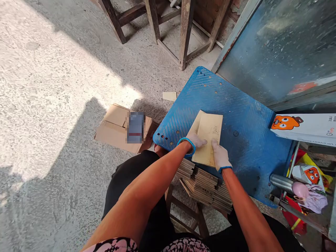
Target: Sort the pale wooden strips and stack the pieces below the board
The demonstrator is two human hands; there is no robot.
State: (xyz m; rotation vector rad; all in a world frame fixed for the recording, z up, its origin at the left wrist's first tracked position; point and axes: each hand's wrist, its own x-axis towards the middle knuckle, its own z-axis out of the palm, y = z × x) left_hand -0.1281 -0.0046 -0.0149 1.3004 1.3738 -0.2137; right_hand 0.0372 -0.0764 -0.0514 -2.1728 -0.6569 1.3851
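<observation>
Both hands wear white knit gloves with blue cuffs. Between them, over the near part of a blue board (252, 122), are flat pale-yellow rectangular sheets (210, 129), the top one marked with dark specks. My left hand (195, 139) grips their left side, where an underlying sheet sticks out at an angle; its thumb or a finger lies across the top face. My right hand (221, 154) holds the right edge near the lower corner, thumb on top. The fingers beneath are hidden. Just below the hands, above my lap, are stacked grey-brown slats (204, 185) in uneven bundles.
A flattened cardboard box (112, 129) with a blurred dark object (135, 127) on it lies on the floor to the left. One loose pale piece (169, 96) lies beyond the board. Wooden stool legs (186, 35) stand ahead; a white printed box (309, 127) and metal cylinder (280, 182) are right.
</observation>
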